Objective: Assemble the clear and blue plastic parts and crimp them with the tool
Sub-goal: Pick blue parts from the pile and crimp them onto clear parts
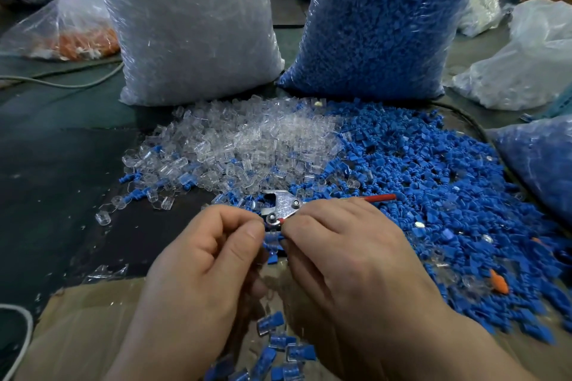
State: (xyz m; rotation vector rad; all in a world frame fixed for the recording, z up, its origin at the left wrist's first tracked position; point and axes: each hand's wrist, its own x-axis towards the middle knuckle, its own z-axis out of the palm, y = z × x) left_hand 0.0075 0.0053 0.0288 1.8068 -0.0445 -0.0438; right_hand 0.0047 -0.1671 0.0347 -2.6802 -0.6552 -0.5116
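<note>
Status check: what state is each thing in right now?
Left hand, pinching the clear-and-blue part.
Right hand, pinching the same part.
Crimping tool, behind the fingertips; grip unclear.
Clear-parts bag, upright, bulging.
Blue-parts bag, upright, bulging.
Assembled pieces, loose below the hands.

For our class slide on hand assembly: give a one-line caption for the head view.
Left hand and right hand pinch a clear-and-blue part beside the crimping tool, amid loose parts.
</note>
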